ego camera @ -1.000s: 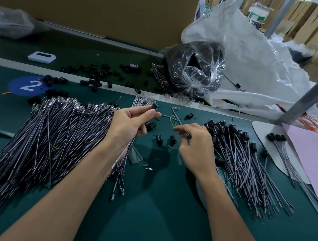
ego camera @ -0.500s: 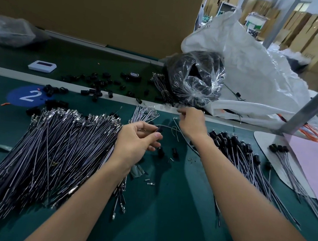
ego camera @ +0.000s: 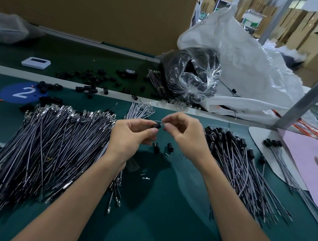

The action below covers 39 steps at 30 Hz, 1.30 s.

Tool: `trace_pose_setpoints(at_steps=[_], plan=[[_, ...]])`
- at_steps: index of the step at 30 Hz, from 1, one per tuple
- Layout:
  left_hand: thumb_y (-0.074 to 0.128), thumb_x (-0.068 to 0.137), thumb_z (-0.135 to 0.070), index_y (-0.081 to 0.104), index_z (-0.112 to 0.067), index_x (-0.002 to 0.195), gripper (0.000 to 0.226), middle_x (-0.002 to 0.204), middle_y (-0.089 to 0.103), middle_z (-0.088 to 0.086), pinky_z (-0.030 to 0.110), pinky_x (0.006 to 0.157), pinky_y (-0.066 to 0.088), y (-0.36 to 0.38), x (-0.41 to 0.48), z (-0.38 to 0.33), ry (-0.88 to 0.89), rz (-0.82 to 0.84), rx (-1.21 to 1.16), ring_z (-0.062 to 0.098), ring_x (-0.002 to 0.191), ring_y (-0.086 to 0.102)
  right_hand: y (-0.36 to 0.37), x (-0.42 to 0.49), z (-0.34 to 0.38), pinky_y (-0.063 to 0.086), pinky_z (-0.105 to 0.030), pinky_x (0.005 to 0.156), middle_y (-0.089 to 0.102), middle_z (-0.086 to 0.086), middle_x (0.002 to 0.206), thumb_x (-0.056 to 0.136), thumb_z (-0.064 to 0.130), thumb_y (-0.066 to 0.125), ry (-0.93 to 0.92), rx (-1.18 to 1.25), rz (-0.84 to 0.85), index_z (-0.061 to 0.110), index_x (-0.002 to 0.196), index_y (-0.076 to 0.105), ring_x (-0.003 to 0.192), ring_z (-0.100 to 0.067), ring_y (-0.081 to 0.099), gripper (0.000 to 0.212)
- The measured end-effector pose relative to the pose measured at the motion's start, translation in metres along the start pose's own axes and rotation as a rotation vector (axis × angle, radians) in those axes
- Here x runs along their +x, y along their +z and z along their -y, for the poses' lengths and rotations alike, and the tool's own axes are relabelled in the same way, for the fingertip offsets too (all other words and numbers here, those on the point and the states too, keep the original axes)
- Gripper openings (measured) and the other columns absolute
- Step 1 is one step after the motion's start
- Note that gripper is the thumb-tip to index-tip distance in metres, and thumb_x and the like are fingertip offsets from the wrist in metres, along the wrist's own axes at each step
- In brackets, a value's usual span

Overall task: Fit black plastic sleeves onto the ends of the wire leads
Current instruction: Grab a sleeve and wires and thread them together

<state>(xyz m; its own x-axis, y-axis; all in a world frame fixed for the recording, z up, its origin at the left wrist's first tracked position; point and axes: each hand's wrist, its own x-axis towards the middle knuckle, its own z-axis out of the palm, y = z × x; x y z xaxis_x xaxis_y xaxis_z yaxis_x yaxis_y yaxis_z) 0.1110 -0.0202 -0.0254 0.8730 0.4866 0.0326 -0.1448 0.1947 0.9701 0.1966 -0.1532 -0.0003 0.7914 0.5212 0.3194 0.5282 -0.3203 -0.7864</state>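
Sleeve (ego camera: pixel 157 126): short, black, cylindrical; your left hand (ego camera: pixel 131 135) pinches it.
Wire lead (ego camera: pixel 161 122): thin, pale; your right hand (ego camera: pixel 184 134) pinches its end.

The worktop (ego camera: pixel 155 207) has a dark green matt covering, smooth to look at. The wire leads (ego camera: pixel 51 145) have grey, slightly glossy plastic insulation and bright bare metal terminals (ego camera: pixel 73 112). The sleeves (ego camera: pixel 91 90) are black plastic with a dull shine. The clear bag (ego camera: pixel 191 78) is crinkled glossy film, the white sack (ego camera: pixel 247 66) looks woven and matt, the back wall (ego camera: pixel 97 7) is plain brown cardboard, and the pink sheet (ego camera: pixel 309 164) looks like matt paper
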Motion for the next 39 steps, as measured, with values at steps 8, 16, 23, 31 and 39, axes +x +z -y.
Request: trace_pose_setpoints(at_steps=[8,16,23,31,39], plan=[[0.076,0.076,0.004,0.075,-0.009,0.089,0.019,0.077,0.076,0.009,0.022,0.061,0.057,0.002,-0.001,-0.001,0.043,0.060,0.052,0.017,0.068,0.073,0.000,-0.019,-0.002,0.052,-0.023,0.070,0.070,0.009,0.073,0.087,0.005,0.069,-0.014,-0.008,-0.112,0.016,0.087,0.074,0.069,-0.008,0.065,0.012],[0.077,0.076,0.005,0.076,-0.005,0.093,0.020,0.074,0.075,0.008,0.020,0.060,0.055,0.002,-0.001,0.000,0.103,0.057,0.131,0.016,0.066,0.072,-0.002,-0.021,0.000,0.044,-0.013,0.063,0.069,0.013,0.072,0.085,0.005,0.071,-0.082,-0.021,-0.139,0.016,0.085,0.076,0.063,-0.003,0.060,0.013],[0.077,0.076,0.004,0.075,-0.001,0.094,0.019,0.073,0.075,0.011,0.022,0.059,0.057,0.003,-0.001,0.000,0.090,0.097,0.143,0.019,0.064,0.072,-0.008,-0.023,0.000,0.056,-0.039,0.075,0.074,0.003,0.079,0.084,0.002,0.071,-0.097,0.057,-0.104,0.018,0.087,0.076,0.075,-0.018,0.070,0.017],[0.076,0.077,0.005,0.075,-0.003,0.093,0.019,0.075,0.075,0.010,0.020,0.059,0.056,0.004,-0.004,-0.004,0.141,0.174,0.174,0.015,0.064,0.072,-0.018,-0.021,-0.007,0.049,-0.017,0.063,0.072,0.005,0.067,0.083,-0.003,0.071,-0.030,0.211,0.024,0.017,0.080,0.068,0.062,-0.004,0.065,0.021],[0.078,0.075,0.002,0.075,-0.008,0.093,0.020,0.075,0.076,0.007,0.024,0.062,0.059,0.007,-0.007,-0.006,0.218,0.195,0.211,0.018,0.068,0.074,-0.027,-0.020,-0.008,0.047,-0.015,0.060,0.070,0.004,0.062,0.084,-0.008,0.067,-0.039,0.297,0.053,0.011,0.081,0.068,0.058,-0.004,0.062,0.019]])
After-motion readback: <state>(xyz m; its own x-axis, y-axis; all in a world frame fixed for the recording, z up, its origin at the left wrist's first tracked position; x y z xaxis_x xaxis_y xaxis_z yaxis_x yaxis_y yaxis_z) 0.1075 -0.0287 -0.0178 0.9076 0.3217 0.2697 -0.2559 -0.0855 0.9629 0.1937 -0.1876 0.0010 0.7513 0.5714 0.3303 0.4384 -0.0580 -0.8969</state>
